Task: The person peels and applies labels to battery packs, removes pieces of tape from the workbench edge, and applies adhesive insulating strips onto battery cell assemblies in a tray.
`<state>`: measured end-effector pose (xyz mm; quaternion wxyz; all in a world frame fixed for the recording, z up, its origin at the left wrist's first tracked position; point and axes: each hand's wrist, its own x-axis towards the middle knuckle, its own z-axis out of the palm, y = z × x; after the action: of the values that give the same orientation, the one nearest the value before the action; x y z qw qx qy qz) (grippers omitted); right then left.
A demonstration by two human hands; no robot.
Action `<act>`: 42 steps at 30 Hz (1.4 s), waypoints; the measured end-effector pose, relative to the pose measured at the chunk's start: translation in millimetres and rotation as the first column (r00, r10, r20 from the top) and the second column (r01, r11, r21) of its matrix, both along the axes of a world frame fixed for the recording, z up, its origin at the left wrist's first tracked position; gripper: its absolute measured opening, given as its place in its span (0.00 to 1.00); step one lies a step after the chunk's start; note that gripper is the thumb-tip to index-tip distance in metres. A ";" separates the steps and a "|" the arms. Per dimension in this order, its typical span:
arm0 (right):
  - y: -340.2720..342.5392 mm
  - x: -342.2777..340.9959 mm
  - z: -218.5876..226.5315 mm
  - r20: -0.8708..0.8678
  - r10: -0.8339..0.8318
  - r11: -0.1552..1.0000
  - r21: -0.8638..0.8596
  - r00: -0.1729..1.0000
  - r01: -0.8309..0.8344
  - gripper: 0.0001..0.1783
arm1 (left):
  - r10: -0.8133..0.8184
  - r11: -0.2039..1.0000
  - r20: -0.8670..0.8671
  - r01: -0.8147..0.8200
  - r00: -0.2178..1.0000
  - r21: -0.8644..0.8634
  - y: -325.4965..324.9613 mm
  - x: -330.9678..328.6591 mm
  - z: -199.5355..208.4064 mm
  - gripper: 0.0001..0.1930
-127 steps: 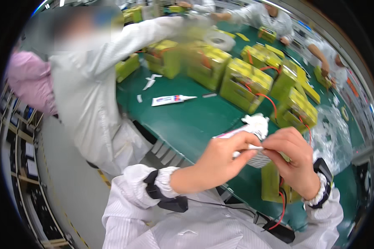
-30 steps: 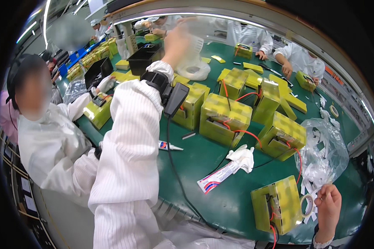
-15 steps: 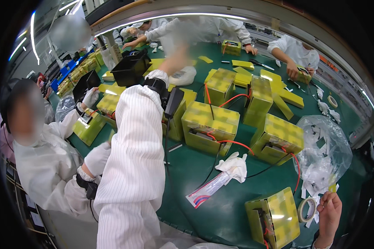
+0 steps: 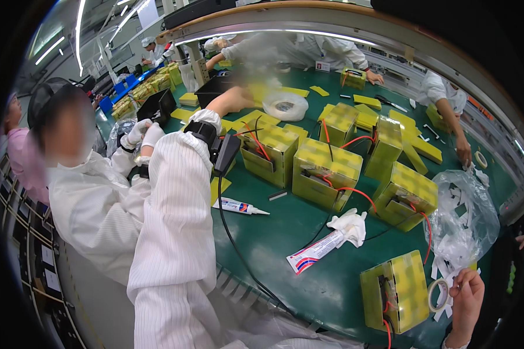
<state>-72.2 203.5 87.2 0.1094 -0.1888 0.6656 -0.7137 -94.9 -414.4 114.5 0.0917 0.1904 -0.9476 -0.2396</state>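
My left arm, in a white striped sleeve with a black strap and small device at the wrist, reaches far across the table. My left hand (image 4: 232, 101) is above the yellow sheets (image 4: 253, 119), left of a wide clear tape roll (image 4: 285, 106). Blur hides its fingertips. At the lower right, my right hand (image 4: 467, 296) is closed with fingers curled and nothing visible in them. Beside it lie a narrow tape roll (image 4: 438, 295) and a yellow-wrapped block (image 4: 395, 294) with red and black wires. Several similar wired blocks (image 4: 327, 168) stand mid-table.
A white tube (image 4: 239, 206) and another tube (image 4: 315, 251) with a crumpled white glove (image 4: 349, 225) lie on the green table (image 4: 262, 244). A clear plastic bag (image 4: 466, 215) slumps at right. A gloved co-worker (image 4: 102, 203) is close at left; others work opposite. Black bins (image 4: 157, 107) stand behind.
The view has shifted, so the table sits further right. My left hand has moved left off the clear tape roll. The left co-worker's hands came together; a far-right co-worker's hand reached down toward the bag.
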 end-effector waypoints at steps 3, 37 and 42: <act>7.4 -12.4 -8.7 -0.002 -0.011 1.000 0.014 1.000 0.011 0.07 | 0.108 0.990 0.186 -0.121 0.977 0.065 -30.3 2.1 -13.4 0.24; -19.8 -44.5 1.4 -0.002 -0.284 0.958 0.046 0.959 0.283 0.10 | -0.277 0.960 0.164 0.267 0.947 0.081 -128.8 -122.4 -64.0 0.08; -9.6 -28.9 1.3 0.051 -0.291 0.957 0.005 0.955 0.291 0.08 | -0.375 0.905 -0.153 0.397 0.914 0.153 -85.0 -154.4 -43.6 0.24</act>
<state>-101.2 194.0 88.5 0.0201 -0.0707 0.6821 -0.7275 -249.3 -499.5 70.9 0.0816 -0.0085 -0.9335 -0.3490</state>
